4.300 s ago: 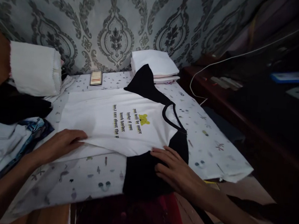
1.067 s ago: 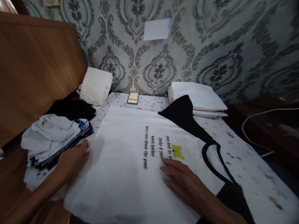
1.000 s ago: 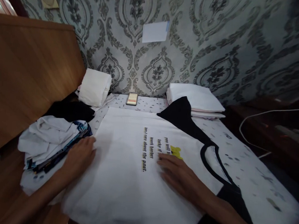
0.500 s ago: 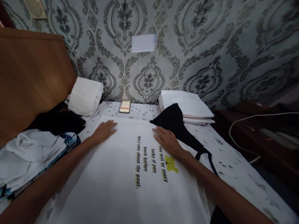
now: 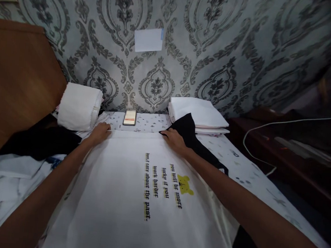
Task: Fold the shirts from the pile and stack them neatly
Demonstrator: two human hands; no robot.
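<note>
A white T-shirt (image 5: pixel 114 188) is spread sideways before me, printed with dark lettering and a yellow bear. A black sleeve (image 5: pixel 186 127) extends from its far right side, and more black cloth shows at the lower right. My left hand (image 5: pixel 100 133) is closed on the shirt's far left corner, its fingers curled at the edge. Farther right along that same edge, my right hand (image 5: pixel 174 140) pinches the cloth beside the black sleeve. Both fingertips are partly hidden by the hands and fabric.
A phone (image 5: pixel 129 117) with a lit screen lies by the wall. Folded white cloths (image 5: pixel 198 111) are stacked at the back right, a rolled white cloth (image 5: pixel 79 105) at the back left. Crumpled clothes (image 5: pixel 8 184) lie left, near a wooden panel (image 5: pixel 16 89). A white cable (image 5: pixel 268 126) hangs right.
My hands have gone from lying flat with fingers stretched to gripping the shirt's far edge. The left hand has moved outward to the corner. The view has shifted slightly right.
</note>
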